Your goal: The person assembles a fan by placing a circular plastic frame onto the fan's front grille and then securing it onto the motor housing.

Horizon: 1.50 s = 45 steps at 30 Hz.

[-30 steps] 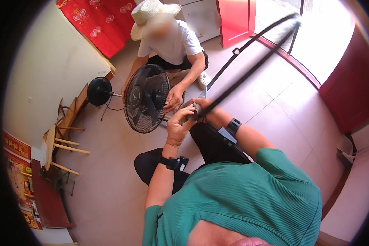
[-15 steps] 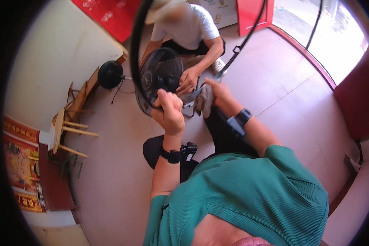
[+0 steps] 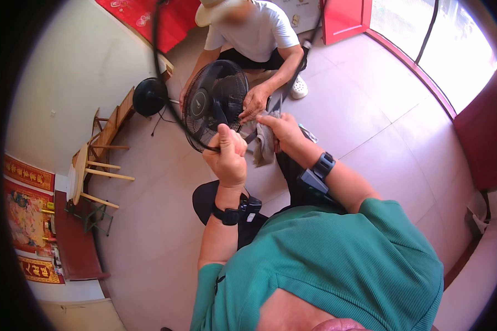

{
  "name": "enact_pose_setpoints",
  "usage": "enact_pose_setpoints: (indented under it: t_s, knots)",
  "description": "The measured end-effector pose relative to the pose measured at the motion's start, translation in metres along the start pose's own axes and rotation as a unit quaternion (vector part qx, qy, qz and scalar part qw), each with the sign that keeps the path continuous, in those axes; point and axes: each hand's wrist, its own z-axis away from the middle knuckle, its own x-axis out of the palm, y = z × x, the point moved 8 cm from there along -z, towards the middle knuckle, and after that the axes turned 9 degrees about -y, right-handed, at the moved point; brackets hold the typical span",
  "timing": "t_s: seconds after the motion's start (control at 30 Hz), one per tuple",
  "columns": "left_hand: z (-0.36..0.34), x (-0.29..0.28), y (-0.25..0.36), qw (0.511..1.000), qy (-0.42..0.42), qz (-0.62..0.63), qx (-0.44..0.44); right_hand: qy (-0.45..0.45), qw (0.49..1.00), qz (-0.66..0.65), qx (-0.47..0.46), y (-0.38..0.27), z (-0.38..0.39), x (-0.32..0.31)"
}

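Hoop of black strip (image 3: 156, 52) stretches up from mid-frame, long axis toward the top edge, which cuts it off. Below, the left hand (image 3: 228, 159) clenches its left arc; the right hand (image 3: 287, 132), nearer its right arc, grasps grey cloth (image 3: 265, 145).

The fan (image 3: 204, 102) barred the way beyond the left hand (image 3: 228, 157), the black strip (image 3: 159, 59) curving up on its left. A co-worker's forearm (image 3: 278, 77) flanked the fan's right; the cloth (image 3: 265, 144) hung between the hands. Room to pass lay right of the right hand (image 3: 284, 129), toward the floor's (image 3: 375, 149) right edge; stool legs (image 3: 110, 170) jutted near its left.
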Motion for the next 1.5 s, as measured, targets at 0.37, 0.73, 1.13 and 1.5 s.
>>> enact_pose_setpoints:
  t_s: [0.37,0.73,1.13,1.5]
  knots:
    - [-0.021,-0.004,0.090,0.996,-0.054,-0.050,-0.050,0.131,0.973,0.002,-0.192,-0.048,-0.051,-0.110]
    - [0.001,-0.028,-0.038,0.996,-0.077,0.029,0.041,0.041,0.988,-0.140,-0.058,0.022,-0.019,0.019]
    - [-0.016,-0.060,0.006,0.975,0.179,0.130,0.021,0.004,0.998,-0.059,0.003,0.028,0.020,0.029]
    - [-0.010,-0.053,0.010,0.974,0.188,0.121,0.036,-0.065,0.957,-0.277,0.058,0.034,0.004,0.053]
